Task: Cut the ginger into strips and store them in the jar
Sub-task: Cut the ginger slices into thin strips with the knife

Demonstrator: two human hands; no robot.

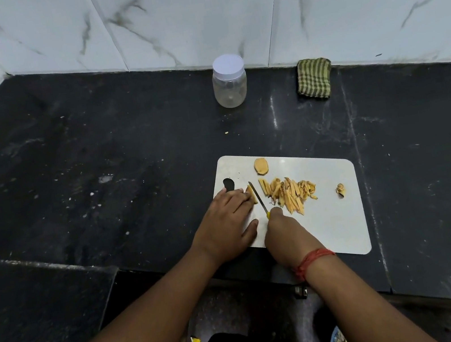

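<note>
Right hand (284, 234) grips knife (258, 196); left hand (226, 221), fingers flat, pins ginger piece (251, 194). Slicing step. Next: clean downstroke clear of fingertips; jar (229, 80) lidded.

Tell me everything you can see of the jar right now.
The jar is small and clear, plastic by its look, with a white screw lid closed on top. It stands upright on the black counter near the tiled back wall, well beyond the cutting board and left of the folded green striped cloth. It looks empty, with no ginger strips inside. Nothing touches it but the counter.
</note>
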